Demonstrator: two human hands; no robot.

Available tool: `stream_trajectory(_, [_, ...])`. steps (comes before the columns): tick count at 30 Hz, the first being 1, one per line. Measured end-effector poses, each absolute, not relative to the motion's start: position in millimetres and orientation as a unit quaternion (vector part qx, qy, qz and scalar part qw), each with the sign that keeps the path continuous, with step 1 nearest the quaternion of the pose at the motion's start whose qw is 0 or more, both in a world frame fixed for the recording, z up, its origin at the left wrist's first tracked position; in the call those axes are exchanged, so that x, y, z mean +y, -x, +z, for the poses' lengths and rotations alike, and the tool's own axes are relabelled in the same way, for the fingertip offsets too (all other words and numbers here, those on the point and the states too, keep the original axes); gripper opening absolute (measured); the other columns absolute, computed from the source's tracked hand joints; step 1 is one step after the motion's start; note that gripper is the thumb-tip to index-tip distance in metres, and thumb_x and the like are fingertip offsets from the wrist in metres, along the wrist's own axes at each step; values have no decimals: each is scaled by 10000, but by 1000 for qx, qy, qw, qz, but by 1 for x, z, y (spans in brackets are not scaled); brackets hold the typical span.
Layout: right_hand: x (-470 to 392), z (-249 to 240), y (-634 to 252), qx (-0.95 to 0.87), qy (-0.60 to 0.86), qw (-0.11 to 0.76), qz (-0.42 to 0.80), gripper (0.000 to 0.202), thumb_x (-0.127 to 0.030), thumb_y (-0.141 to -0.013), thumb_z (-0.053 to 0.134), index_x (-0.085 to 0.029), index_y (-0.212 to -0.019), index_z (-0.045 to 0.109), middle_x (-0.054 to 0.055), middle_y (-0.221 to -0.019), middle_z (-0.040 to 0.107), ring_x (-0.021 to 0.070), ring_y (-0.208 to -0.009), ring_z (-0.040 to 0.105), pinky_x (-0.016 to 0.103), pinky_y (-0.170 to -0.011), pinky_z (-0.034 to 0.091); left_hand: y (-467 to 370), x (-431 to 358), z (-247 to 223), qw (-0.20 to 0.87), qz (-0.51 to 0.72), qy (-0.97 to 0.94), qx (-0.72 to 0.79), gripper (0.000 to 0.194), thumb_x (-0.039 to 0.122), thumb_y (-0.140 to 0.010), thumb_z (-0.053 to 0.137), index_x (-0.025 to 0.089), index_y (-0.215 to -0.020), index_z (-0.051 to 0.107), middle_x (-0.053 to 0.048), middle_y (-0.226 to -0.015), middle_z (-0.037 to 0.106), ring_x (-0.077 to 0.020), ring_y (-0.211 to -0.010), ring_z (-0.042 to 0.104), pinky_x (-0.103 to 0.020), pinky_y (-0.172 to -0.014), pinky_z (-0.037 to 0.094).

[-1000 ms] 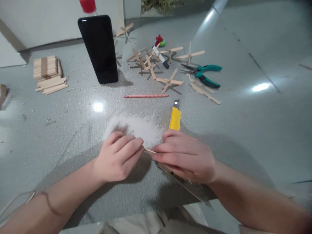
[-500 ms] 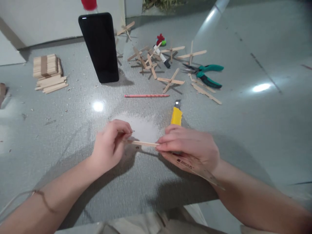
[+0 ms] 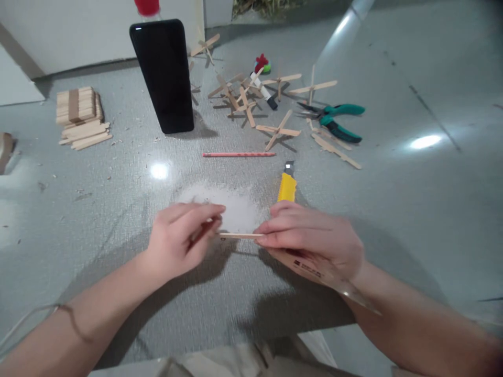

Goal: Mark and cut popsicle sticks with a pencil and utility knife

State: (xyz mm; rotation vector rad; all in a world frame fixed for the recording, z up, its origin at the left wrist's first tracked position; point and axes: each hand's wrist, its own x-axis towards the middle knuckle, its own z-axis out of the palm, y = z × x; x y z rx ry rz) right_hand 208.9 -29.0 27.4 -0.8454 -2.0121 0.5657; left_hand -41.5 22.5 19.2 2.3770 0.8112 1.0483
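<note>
A pale wooden craft stick (image 3: 240, 236) spans the gap between my two hands, edge-on to the view. My right hand (image 3: 314, 235) pinches its right end between thumb and fingers. Under that palm lies a clear, flat plastic strip (image 3: 341, 284) with dark print, running down to the right; I cannot tell how it is held. My left hand (image 3: 183, 233) is closed at the stick's left end, its fingertips curled and partly hiding that end. Just beyond my right hand is a yellow utility knife (image 3: 286, 187), its lower part covered by the fingers.
White dust (image 3: 236, 209) lies beyond the stick. Farther off are a pink pencil (image 3: 239, 155), green-handled pliers (image 3: 338, 123), several crossed stick pieces (image 3: 278, 131), a marker (image 3: 264, 91) and an upright black phone (image 3: 163, 78). Stacked craft sticks (image 3: 84, 107) sit at left.
My left fingers have shifted right along the stick and extended somewhat. The stick has tilted to nearly level, and my right hand has moved slightly right with the clear strip.
</note>
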Motion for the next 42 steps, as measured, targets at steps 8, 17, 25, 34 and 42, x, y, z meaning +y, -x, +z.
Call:
stream_trajectory(8, [-30, 20, -206, -813, 329, 439, 195, 112, -100, -954, 638, -178, -1013, 694, 72, -902, 767, 155, -738, 682, 377, -786, 549, 30, 8, 21, 298, 345, -850, 263, 54, 135, -907, 660, 144, -955, 683, -31, -782, 745, -121, -669, 693, -222, -609, 530])
stream_trajectory(17, [-31, 21, -205, -846, 324, 404, 126, 160, -145, -1019, 540, -171, -984, 693, 68, -913, 780, 134, -677, 622, 369, -758, 503, 31, 6, 20, 262, 296, -876, 277, 128, 151, -929, 548, 148, -937, 676, 17, -620, 658, -102, -496, 574, -237, -488, 423])
stream_trajectory(25, [-29, 35, -213, -883, 300, 362, -14, 146, -59, -909, 705, -187, -840, 698, 16, -894, 819, 104, -633, 671, 348, -763, 522, 31, 16, 27, 535, 253, -737, 325, 95, 207, -892, 692, 160, -930, 767, -19, -703, 762, -113, -579, 692, -197, -549, 545])
stream_trajectory(34, [-30, 26, -215, -846, 345, 403, 63, 169, -159, -1014, 552, -220, -941, 692, 68, -981, 811, 145, -613, 665, 433, -781, 524, 29, 14, 21, 686, 227, -589, 362, 130, 170, -792, 790, 158, -916, 754, -37, -757, 768, -147, -651, 737, -226, -602, 611])
stream_trajectory(42, [-29, 18, -212, -782, 418, 450, 109, 237, -84, -893, 617, -245, -1055, 678, 66, -1076, 743, 186, -837, 713, 378, -806, 567, 32, 18, 20, 652, 228, -629, 356, 260, 162, -844, 740, 177, -1103, 739, -42, -841, 742, -123, -621, 695, -230, -583, 590])
